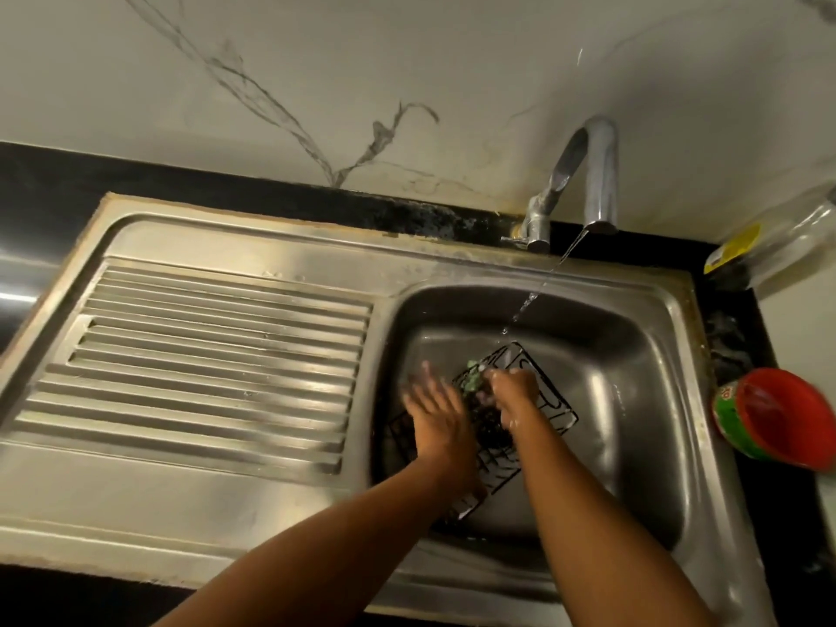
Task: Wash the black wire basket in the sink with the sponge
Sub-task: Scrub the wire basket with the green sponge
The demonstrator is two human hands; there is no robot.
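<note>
Washing the black wire basket (554, 407) down in the sink (633, 355).

I see the basket lying flat in the bowl, under water from the tap (592, 174) at 12 o'clock. My left hand (436, 416) presses on it with fingers spread apart. My right hand (513, 391) is closed around the green sponge (472, 382). A red tub (778, 418) sits at 3 o'clock.

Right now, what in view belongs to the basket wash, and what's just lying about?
In the job: black wire basket, sponge, left hand, right hand, sink, running tap.
Lying about: red tub, clear bottle.
</note>
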